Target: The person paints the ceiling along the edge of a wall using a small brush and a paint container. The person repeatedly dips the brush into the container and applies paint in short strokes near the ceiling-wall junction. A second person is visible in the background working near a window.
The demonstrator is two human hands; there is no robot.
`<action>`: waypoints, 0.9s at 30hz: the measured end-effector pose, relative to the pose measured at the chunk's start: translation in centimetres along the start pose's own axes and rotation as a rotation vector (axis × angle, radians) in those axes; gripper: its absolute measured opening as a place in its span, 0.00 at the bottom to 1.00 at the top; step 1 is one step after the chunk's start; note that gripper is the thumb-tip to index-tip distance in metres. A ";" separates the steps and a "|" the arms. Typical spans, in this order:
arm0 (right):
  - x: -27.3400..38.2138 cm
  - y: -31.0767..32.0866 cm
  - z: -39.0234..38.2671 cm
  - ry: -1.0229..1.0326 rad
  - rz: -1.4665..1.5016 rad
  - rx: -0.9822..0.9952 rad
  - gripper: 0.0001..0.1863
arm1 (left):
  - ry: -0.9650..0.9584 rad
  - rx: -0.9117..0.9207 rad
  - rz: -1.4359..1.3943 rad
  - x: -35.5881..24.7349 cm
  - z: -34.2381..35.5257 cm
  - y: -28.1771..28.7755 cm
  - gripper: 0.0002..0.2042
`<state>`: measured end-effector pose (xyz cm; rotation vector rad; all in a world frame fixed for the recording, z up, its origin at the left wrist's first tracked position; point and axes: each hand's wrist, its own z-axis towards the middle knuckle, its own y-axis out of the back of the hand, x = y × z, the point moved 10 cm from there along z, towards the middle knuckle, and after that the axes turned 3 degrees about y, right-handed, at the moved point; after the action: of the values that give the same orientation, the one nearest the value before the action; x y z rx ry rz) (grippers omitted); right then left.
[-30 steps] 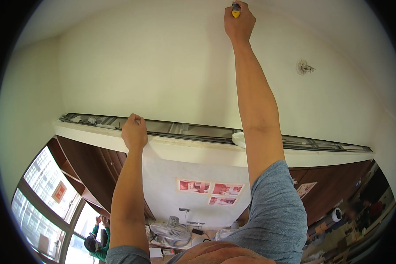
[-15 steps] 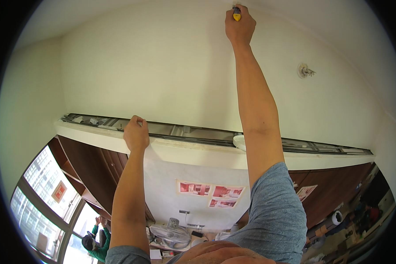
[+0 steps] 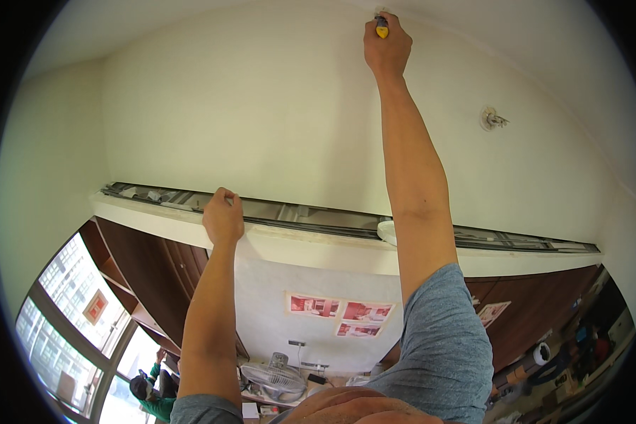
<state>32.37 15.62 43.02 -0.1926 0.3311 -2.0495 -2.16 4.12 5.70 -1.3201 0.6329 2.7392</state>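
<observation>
My right hand (image 3: 389, 46) is raised high, its fingers closed round a yellow-and-black-handled tool (image 3: 381, 30). The tool's far end is hidden by the hand, beside a small pale fitting (image 3: 381, 10) on the cream surface. Lower and to the left, my left hand (image 3: 223, 218) grips the edge of the long ledge (image 3: 297, 241), its fingers curled over the rim at the slot. Dark metal framing (image 3: 318, 222) runs along inside that slot. A round white piece (image 3: 386, 231) sits at the slot beside my right upper arm.
A round fixture with loose wires (image 3: 492, 119) sticks out right of my forearm. Below are a fan (image 3: 275, 378), red-and-white pictures (image 3: 339, 311) and dark wood cabinets (image 3: 155, 265). A person in green (image 3: 152, 396) is at the lower left near the windows (image 3: 78, 283).
The view has shifted slightly, so both hands appear a little lower and to the right. Both grips stay the same. The person in green has shifted their arms.
</observation>
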 end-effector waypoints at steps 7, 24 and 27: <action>0.1 -0.4 0.0 -0.015 -0.001 0.020 0.17 | 0.004 0.010 0.006 0.1 0.2 -0.2 0.09; 0.4 -0.9 -0.1 -0.042 0.016 0.045 0.18 | -0.004 0.001 -0.012 0.2 0.2 -0.2 0.09; 0.4 -1.0 -0.1 -0.035 0.012 0.053 0.17 | -0.005 0.000 -0.015 0.1 0.1 -0.1 0.09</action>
<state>31.34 15.76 43.28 -0.1931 0.2561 -2.0379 -2.31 4.27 5.64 -1.3116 0.6197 2.7302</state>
